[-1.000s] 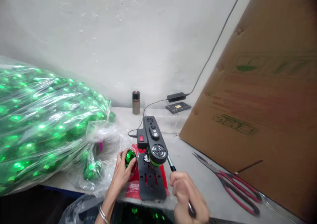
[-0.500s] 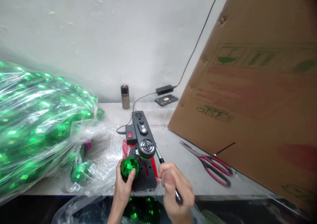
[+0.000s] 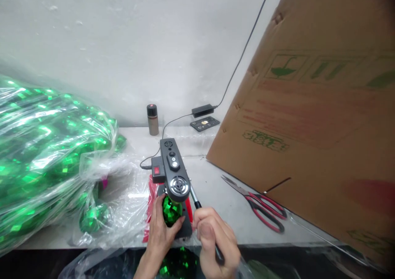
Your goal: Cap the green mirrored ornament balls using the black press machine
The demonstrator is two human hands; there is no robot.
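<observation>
A shiny green mirrored ball (image 3: 172, 211) is in my left hand (image 3: 163, 227), fingers and thumb curved round its sides. The ball sits just under the front end of a black benchtop machine (image 3: 175, 170), over its dark base plate (image 3: 186, 229). Whether ball and machine head touch, I cannot tell. My right hand (image 3: 217, 240) is wrapped round the black grip of the machine's metal lever (image 3: 194, 194). A red switch (image 3: 156, 170) shows on the machine's left side. Red material (image 3: 150, 205) lies under the base.
A clear bag of green balls (image 3: 55, 159) fills the left. Red-handled scissors (image 3: 265, 211) lie right of the machine, before a large cardboard box (image 3: 308, 106). Behind stand a bottle (image 3: 152, 120), a phone (image 3: 204, 124) and a power adapter (image 3: 203, 110). More green balls (image 3: 182, 262) are below the edge.
My left hand has brought the green ball rightward, from beside the machine head to beneath its front end. My right hand keeps its hold on the lever. The view has shifted slightly.
</observation>
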